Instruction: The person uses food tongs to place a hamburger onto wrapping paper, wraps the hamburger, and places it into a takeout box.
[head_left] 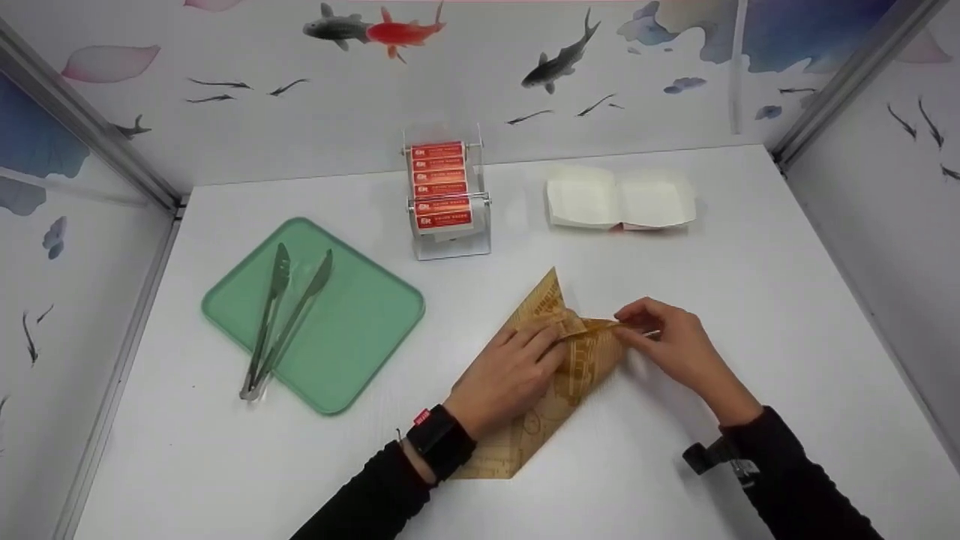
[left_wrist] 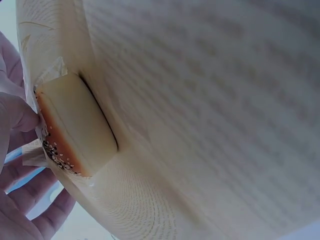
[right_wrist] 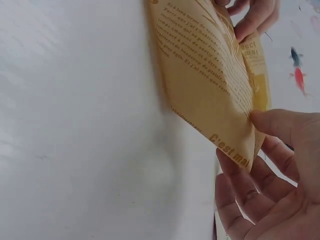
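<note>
A sheet of brown printed wrapping paper [head_left: 581, 371] lies partly folded on the white table. Inside its fold, the left wrist view shows a sesame-topped bun [left_wrist: 82, 125] lying on its side; the head view hides it under paper. My left hand [head_left: 514, 371] holds the folded paper down, its fingers bent over the upper fold beside the bun. At the paper's right end, my right hand [head_left: 675, 341] pinches a pointed corner between thumb and fingers. This printed corner shows closely in the right wrist view, raised from the table.
To the left is a green tray [head_left: 375, 330] with metal tongs [head_left: 279, 322] lying across it, their joined end over its edge. A clear stand with a roll of red labels [head_left: 441, 180] stands behind. An opened white paper box [head_left: 656, 196] sits at back right. Patterned walls enclose the table.
</note>
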